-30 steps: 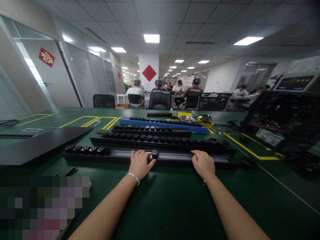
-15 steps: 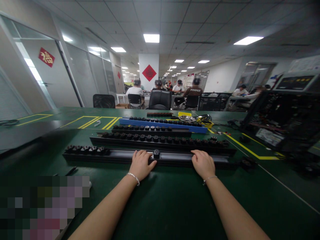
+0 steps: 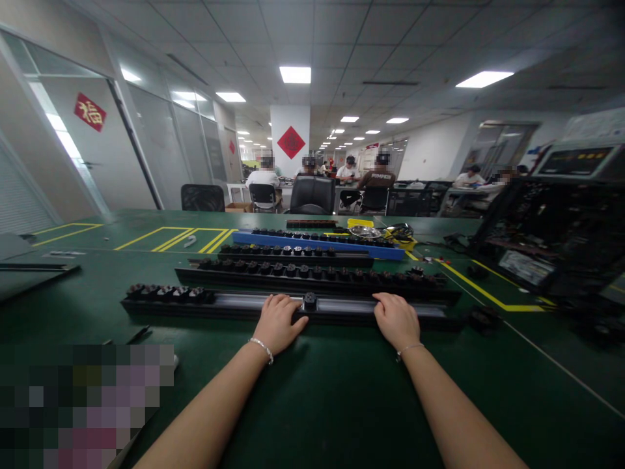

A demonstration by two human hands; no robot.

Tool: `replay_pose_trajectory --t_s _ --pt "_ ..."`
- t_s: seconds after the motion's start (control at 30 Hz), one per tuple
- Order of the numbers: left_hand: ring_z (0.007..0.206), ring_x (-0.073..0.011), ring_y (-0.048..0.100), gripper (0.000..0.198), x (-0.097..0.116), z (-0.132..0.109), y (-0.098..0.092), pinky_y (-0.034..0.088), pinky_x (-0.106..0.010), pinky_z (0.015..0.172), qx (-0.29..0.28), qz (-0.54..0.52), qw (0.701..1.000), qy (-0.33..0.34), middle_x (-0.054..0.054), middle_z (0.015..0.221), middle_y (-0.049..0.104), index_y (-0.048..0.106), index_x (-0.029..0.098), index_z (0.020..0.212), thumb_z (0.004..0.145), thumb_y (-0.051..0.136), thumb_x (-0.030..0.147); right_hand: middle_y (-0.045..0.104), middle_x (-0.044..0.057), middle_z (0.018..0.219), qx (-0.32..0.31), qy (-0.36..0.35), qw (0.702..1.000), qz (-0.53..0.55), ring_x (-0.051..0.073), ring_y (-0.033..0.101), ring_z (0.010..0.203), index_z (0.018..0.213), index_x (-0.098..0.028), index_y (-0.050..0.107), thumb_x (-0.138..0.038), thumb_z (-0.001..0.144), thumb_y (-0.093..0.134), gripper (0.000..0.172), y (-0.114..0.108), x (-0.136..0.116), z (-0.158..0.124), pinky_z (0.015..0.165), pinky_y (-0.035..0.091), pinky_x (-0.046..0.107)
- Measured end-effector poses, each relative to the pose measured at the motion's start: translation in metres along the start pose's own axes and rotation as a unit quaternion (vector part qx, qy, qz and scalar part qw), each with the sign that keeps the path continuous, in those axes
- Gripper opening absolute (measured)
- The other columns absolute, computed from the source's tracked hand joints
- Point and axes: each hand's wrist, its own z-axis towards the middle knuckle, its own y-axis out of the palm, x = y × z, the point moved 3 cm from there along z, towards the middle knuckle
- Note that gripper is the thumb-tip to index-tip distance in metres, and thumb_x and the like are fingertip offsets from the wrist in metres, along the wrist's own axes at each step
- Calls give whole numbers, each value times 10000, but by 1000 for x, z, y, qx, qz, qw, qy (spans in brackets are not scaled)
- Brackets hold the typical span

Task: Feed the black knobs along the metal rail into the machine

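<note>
A long black rail [image 3: 349,318] with a pale inner channel lies crosswise on the green table in front of me. My left hand [image 3: 280,324] is over its middle, fingers across the far side and thumb at the near side, beside a single black socket module [image 3: 310,301] in the channel. My right hand [image 3: 398,320] lies farther right on the same rail, its fingers bent over the top and its thumb mostly hidden. Several black modules [image 3: 168,292] sit grouped at the rail's left end.
Behind stand more module-filled strips, one black [image 3: 312,277] and one blue [image 3: 342,246]. A metal dish [image 3: 365,232] and cables lie at the back. An open electronics case [image 3: 527,228] stands at right. A dark panel [image 3: 34,280] lies left. People sit beyond the table.
The single module has slid slightly right along the channel, and my left hand has shifted a little the same way. My right hand has stayed put. At far left, a grey blurred shape has withdrawn.
</note>
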Motion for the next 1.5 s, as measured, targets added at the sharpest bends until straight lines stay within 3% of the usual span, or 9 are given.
replay_pose_trajectory --t_s 0.9,1.23,1.5 --pt "1139 -237 470 378 2 -2 4 177 -497 1067 -29 -5 999 12 -30 1117 636 567 300 1158 813 497 439 651 52 1067 12 -19 1000 3 195 539 1012 1018 -199 645 -232 837 364 336 3 -1 0 858 379 346" --pt "1136 -246 470 402 3 -1 7 153 -523 1059 -34 12 999 19 -34 1104 634 535 316 1191 818 479 453 619 70 1141 -16 -98 990 100 189 507 1088 1107 -175 599 -308 872 369 355 11 -55 -6 937 356 341" --pt "1113 -251 483 427 6 -1 7 167 -541 1041 -35 31 999 24 -38 1083 622 509 335 1214 806 490 460 591 70 1196 -59 -76 987 128 188 481 1133 1165 -173 564 -377 858 410 400 17 -83 -9 974 319 346"
